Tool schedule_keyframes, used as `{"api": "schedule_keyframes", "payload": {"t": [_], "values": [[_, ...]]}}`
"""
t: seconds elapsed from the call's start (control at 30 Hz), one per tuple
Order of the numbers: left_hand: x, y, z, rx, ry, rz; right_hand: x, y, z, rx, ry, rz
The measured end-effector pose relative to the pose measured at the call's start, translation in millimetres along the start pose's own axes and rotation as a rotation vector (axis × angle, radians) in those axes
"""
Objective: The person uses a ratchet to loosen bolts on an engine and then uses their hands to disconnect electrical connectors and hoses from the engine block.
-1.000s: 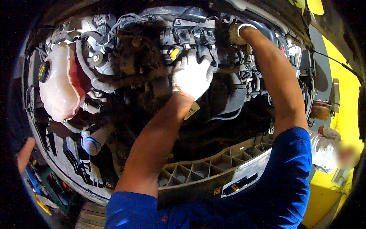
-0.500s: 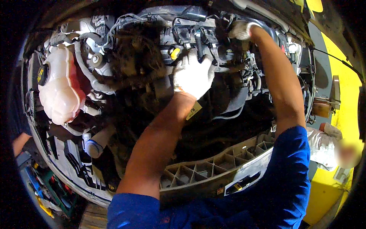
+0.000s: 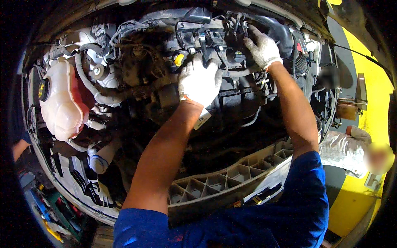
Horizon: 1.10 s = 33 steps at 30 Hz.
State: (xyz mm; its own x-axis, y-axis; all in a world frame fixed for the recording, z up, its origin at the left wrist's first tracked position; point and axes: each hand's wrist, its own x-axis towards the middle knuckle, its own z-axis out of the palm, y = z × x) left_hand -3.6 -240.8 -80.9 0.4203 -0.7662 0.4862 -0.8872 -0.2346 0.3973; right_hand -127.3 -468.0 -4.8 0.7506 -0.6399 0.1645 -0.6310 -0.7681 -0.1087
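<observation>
My left hand (image 3: 199, 79), in a white glove, rests palm down on the engine top (image 3: 194, 37), fingers slightly bent and apart beside a black corrugated hose (image 3: 202, 47) and a yellow pull tab (image 3: 178, 59). My right hand (image 3: 264, 50), also gloved, reaches to connectors and wiring (image 3: 239, 25) at the back right, fingers apart; its fingertips are partly lost against dark parts. A black cap (image 3: 237, 57) sits between my hands. A small pale tag (image 3: 202, 120) shows behind my left wrist.
A translucent coolant reservoir (image 3: 60, 103) stands left; a ribbed beam (image 3: 219, 184) crosses the front. A support rod (image 3: 359, 56) is at right above yellow floor marking (image 3: 368, 107). Outside are a person (image 3: 343, 153) at right, another person's arm (image 3: 20, 149) and a tool tray (image 3: 53, 206) at left.
My right hand has come down and left from the far back right, its fingers now pointing up toward the connectors. My left hand stays on the engine; the view has shifted slightly.
</observation>
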Motion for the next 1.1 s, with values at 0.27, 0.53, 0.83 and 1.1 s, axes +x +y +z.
{"api": "schedule_keyframes", "payload": {"t": [0.27, 0.53, 0.83, 1.1], "values": [[-3, -3, 1, -0.009, -0.015, -0.012, 53, -20, 10, -0.229, -0.458, 0.115], [-2, -2, -4, -0.084, -0.104, -0.073, 56, -8, 23, -0.285, -0.611, 0.086], [-1, -5, -8, -0.07, -0.164, -0.071, 34, -38, 15, -0.38, -0.596, 0.127], [-1, 1, 1, -0.035, -0.011, -0.008, 34, 9, 41, -0.401, -0.602, -0.049]]}}
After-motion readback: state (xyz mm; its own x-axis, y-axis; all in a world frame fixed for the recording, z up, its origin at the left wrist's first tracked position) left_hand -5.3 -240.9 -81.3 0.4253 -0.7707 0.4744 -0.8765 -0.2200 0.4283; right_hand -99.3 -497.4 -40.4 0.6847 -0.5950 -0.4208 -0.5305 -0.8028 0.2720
